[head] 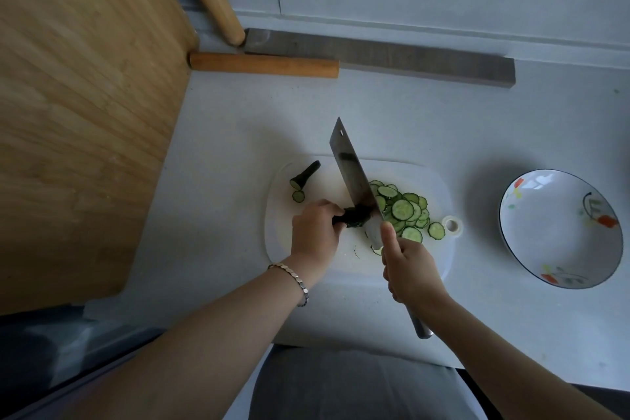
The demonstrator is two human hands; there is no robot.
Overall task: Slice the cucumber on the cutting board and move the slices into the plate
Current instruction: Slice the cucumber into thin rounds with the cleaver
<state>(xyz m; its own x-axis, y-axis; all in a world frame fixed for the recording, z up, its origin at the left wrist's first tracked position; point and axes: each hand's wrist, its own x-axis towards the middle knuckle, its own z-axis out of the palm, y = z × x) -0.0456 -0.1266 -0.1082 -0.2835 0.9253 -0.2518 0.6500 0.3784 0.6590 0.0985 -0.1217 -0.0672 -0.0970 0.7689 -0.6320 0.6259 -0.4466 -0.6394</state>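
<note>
The cucumber stub meets the knife.
The left grip holds the stub, long axis pointing right to the blade; the right grip clasps the knife handle.

The left arm and right arm reach forward, both bare. The left hand, a bracelet on its wrist, curls its fingers round the cucumber stub. The right hand grips the cleaver handle, thumb stretched straight forward.
</note>
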